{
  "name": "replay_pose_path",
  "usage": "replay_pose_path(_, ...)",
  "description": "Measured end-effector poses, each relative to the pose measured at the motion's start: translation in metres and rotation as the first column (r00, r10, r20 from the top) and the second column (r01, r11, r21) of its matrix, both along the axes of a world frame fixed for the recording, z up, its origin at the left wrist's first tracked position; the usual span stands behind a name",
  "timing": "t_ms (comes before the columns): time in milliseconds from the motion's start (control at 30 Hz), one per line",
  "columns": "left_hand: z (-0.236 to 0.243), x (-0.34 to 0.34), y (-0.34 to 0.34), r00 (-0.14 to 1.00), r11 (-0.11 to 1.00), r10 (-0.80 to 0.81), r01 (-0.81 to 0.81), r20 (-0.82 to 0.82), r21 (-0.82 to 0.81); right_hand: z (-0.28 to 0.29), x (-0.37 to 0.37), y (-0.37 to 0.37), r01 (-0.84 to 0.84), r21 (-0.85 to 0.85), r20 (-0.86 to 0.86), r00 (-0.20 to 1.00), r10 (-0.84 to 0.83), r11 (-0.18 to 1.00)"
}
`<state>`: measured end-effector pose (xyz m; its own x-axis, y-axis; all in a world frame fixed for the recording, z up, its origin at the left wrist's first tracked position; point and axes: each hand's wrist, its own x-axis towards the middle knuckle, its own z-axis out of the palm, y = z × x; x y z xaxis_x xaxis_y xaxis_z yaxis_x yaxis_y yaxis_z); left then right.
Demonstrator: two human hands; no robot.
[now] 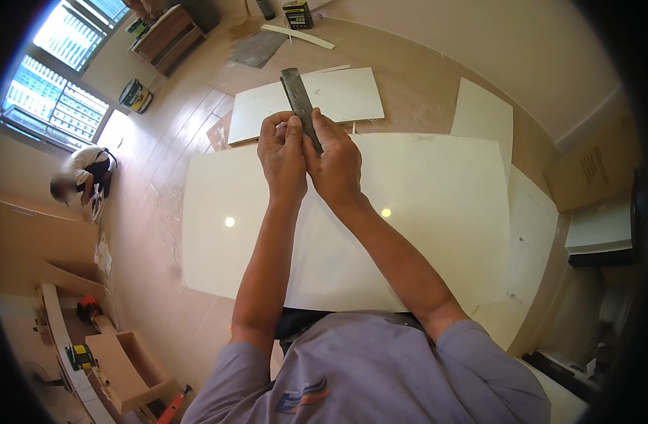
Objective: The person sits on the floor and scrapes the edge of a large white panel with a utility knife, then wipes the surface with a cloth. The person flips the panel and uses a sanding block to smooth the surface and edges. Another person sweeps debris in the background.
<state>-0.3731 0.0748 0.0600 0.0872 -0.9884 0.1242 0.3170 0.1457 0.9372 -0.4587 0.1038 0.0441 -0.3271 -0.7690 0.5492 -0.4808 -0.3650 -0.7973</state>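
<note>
A dark grey flat bar [298,99] is held up over the far edge of the large white panel [437,212], pointing away from the person. The left hand [281,152] has its fingers clamped on the bar's left side, thumb on top; the right hand [334,159] has its fingers clamped around the near end, thumb along the bar. A smaller white panel [345,95] lies just beyond the large white panel, with a grey sheet [259,48] farther off. A person [91,169] crouches well left of the large panel; a cardboard box [589,166] stands to its right.
</note>
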Motion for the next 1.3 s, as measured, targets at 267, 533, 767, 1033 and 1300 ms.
replay_pose_path(267, -0.006, 0.026, -0.011, 0.951, 0.991, -0.107, 0.127, -0.289, 0.052, 0.005, 0.0, 0.005, -0.176, -0.102, 0.021, 0.984, 0.179, 0.979)
replay_pose_path(533, -0.006, 0.017, -0.001, 0.944, 0.986, -0.13, 0.156, -0.305, 0.061, 0.002, -0.009, 0.007, -0.277, -0.055, 0.369, 0.887, 0.277, 0.959)
replay_pose_path(767, -0.007, 0.042, -0.017, 0.765, 0.99, -0.03, 0.113, 0.644, -0.089, -0.026, -0.056, 0.005, -0.408, 0.086, 0.095, 0.911, 0.401, 0.909)
replay_pose_path(1033, -0.024, 0.246, -0.09, -0.041, 0.93, 0.258, -0.261, 0.965, -0.259, -0.021, -0.279, 0.016, 0.179, 0.243, -0.684, 0.728, 0.038, 0.954)
replay_pose_path(1300, -0.041, 0.236, -0.074, -0.222, 0.928, 0.235, -0.239, 0.946, -0.287, -0.014, -0.253, 0.029, 0.235, 0.296, -0.762, 0.642, 0.081, 0.926)
